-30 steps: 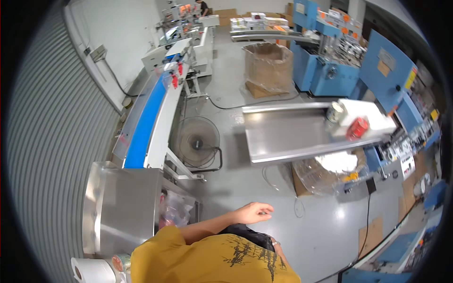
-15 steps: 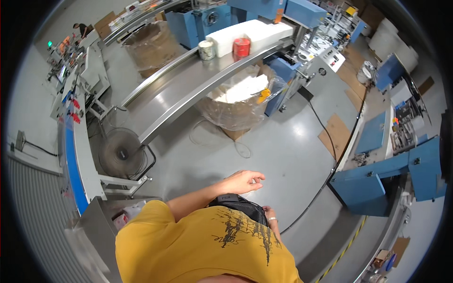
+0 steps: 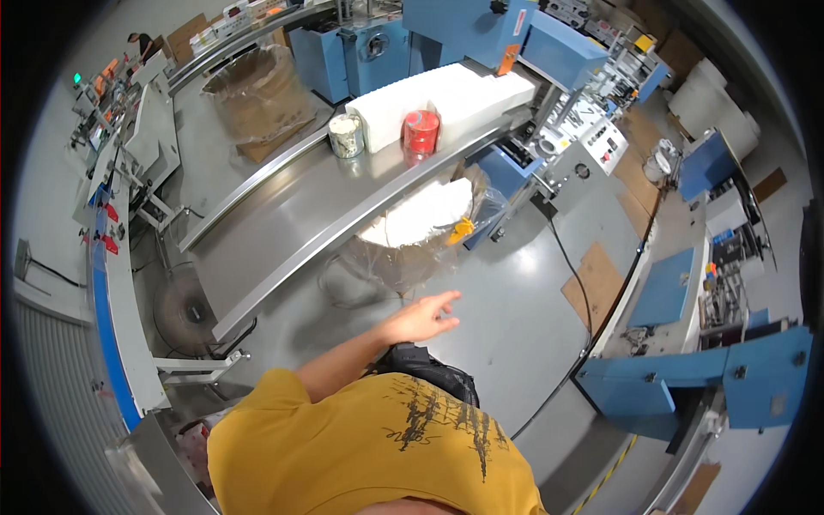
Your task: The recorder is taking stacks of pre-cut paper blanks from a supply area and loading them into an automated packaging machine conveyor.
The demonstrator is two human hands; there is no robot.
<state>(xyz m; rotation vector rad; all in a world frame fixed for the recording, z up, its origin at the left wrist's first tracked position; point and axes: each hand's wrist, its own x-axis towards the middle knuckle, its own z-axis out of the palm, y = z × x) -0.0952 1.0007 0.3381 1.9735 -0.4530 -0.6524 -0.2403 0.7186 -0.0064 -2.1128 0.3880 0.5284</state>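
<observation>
My left hand [image 3: 421,318] reaches forward over the floor with its fingers apart and nothing in them. Just under it is the black bag [image 3: 429,373] at my waist. My right hand is out of sight. Beyond my left hand stands a plastic-lined bin [image 3: 399,268] with white material inside and something yellow on its rim. Past the bin runs a long steel conveyor-like table [image 3: 275,202]. On it stand a red can [image 3: 421,133] and a pale, smeared can [image 3: 347,136], in front of a long white stack [image 3: 481,90].
Blue machinery [image 3: 566,47] adjoins the table's far right end. A fan [image 3: 184,305] stands under its near left end. A black cable [image 3: 556,390] crosses the floor beside cardboard sheets [image 3: 592,287]. Blue cabinets [image 3: 627,399] line the right. At the far left is another person [image 3: 142,45].
I have come closer to the table and bin. My left hand extends farther forward with its fingers straighter. My right hand, seen earlier beside the bag, has gone out of view.
</observation>
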